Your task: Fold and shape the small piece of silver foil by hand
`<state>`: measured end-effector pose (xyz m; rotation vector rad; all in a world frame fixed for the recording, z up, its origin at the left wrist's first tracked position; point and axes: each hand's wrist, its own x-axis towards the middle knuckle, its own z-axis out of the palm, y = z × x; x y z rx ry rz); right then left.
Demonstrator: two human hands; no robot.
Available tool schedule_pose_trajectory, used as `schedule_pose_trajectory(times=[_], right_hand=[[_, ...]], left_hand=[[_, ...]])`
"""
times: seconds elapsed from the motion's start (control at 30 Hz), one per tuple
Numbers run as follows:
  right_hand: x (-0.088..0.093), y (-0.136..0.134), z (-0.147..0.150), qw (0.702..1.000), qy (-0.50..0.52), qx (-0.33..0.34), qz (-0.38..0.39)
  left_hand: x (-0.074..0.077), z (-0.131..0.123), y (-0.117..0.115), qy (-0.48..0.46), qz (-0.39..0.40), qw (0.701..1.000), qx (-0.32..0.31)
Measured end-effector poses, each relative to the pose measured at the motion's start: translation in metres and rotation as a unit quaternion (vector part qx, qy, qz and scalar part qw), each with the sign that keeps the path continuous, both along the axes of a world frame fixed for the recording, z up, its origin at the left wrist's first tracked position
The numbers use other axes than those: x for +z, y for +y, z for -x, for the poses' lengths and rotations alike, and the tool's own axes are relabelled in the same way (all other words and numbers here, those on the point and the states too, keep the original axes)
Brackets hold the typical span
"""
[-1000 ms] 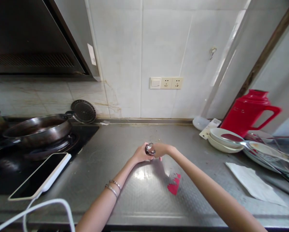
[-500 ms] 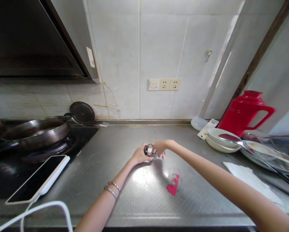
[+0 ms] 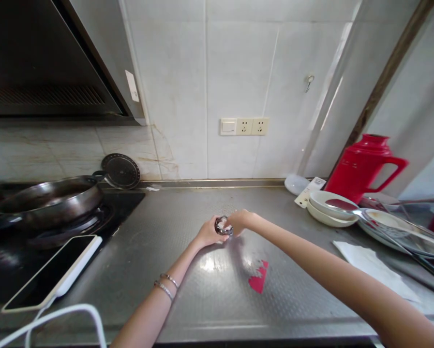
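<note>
In the middle of the steel counter (image 3: 180,222), my left hand (image 3: 207,233) is wrapped round the side of a small, shiny round cup (image 3: 217,230). The cup has a dark, glinting rim, and its open mouth faces me. Something white (image 3: 222,224), perhaps tissue, shows inside it. My right hand (image 3: 240,221) reaches over from the right, fingers drawn together and dipping into the mouth. Its fingertips are mostly hidden, so what they pinch is unclear. A torn pink-red patch (image 3: 257,280) lies on the counter nearer to me.
A pan (image 3: 50,198) sits on the stove at left, beside a phone (image 3: 50,273) with a white cable (image 3: 71,307). On the right are a red thermos jug (image 3: 362,166), stacked bowls (image 3: 329,215), plates (image 3: 369,227) with utensils, and a white cloth or paper (image 3: 376,268).
My right fingers have shifted slightly over the cup's mouth, and more of the white material shows inside. Pinkish bits seen beside that hand are now hidden. The whole view has shifted slightly.
</note>
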<state>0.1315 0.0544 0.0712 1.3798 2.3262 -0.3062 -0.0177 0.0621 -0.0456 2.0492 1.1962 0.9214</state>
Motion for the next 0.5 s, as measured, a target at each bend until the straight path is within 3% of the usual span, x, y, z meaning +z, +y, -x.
schedule_pose_trajectory(times=[0.1,0.33,0.5], right_hand=[[0.001,0.001,0.001,1.000,0.000,0.009,0.012],[-0.001,0.014,0.000,0.992,0.014,0.016,0.127],[-0.003,0.014,0.013,0.996,-0.001,0.018,0.083]], left_hand=[[-0.002,0.001,0.001,-0.007,0.000,1.000,-0.007],[-0.003,0.000,0.000,-0.031,0.018,0.999,-0.017],[-0.001,-0.002,-0.001,-0.016,0.016,1.000,-0.002]])
